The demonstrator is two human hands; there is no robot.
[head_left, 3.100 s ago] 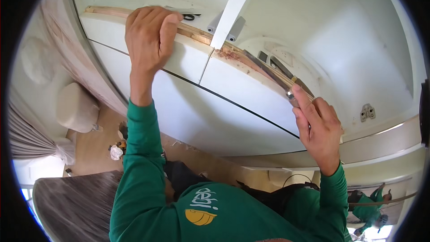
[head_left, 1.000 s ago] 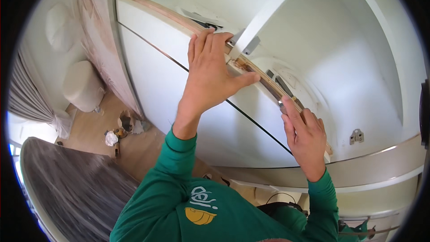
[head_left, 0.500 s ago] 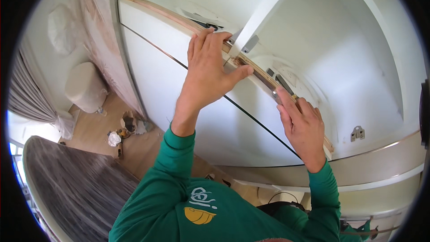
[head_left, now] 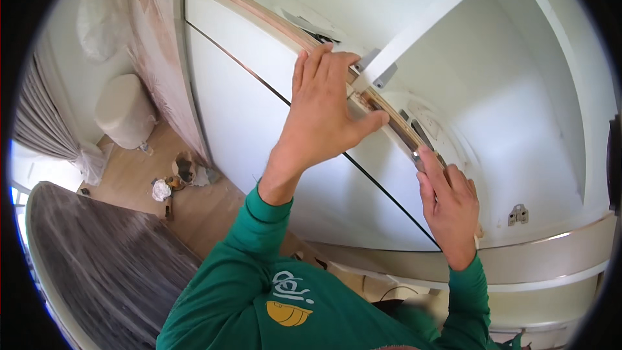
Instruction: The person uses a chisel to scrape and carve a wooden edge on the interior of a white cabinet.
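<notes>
My left hand (head_left: 324, 104) lies over the top edge of a white cabinet door panel (head_left: 246, 23), its fingers spread and hooked over the far side. Its thumb stretches toward the blade of a flat metal-bladed hand tool (head_left: 405, 135), which looks like a chisel. My right hand (head_left: 448, 198) is closed round this tool's handle, mostly hidden in the palm, with the index finger along it. The blade lies along the bare wooden edge strip (head_left: 265, 16), against a rough brown patch beside the white divider (head_left: 431, 23).
Behind the panel is an open white cabinet (head_left: 466, 123) with a metal hinge plate (head_left: 518, 214) and grey hinge parts (head_left: 386, 76). Down left are a plastic-covered dark surface (head_left: 97, 246), a wrapped pale stool (head_left: 126, 113) and debris (head_left: 184, 172) on the wooden floor.
The cabinet and both hands sit farther right in the picture. My hands keep nearly the same places on the panel edge and the tool.
</notes>
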